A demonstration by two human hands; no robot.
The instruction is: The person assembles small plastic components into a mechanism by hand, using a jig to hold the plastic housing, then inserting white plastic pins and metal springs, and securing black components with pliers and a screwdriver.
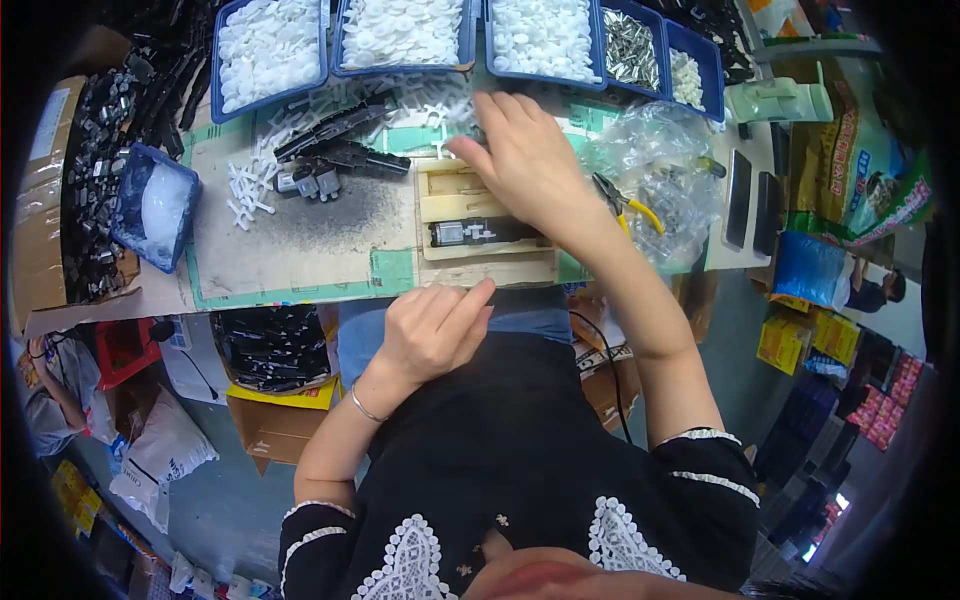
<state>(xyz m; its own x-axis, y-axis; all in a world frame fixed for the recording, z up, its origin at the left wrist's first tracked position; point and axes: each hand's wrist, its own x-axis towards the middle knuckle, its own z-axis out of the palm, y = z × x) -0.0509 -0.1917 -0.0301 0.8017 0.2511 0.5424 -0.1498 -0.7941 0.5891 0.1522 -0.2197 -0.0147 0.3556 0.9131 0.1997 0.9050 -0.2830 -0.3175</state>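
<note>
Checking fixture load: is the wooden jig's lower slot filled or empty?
Filled. A long black part lies flat in the lower slot of the wooden jig. The right hand hides part of the slot above it.

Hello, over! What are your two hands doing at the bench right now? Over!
Right hand reaching over wooden jig, fingers at small white parts. Left hand loosely curled at bench edge, apparently empty. Black part sits in jig.

1. Under the right hand [530, 165] fingers – pale bare wooden jig [487, 272], matt
2. Just beyond the fingertips – white plastic parts [430, 112], smooth
3. Beside its wrist – glossy clear plastic bag [665, 160]
</note>
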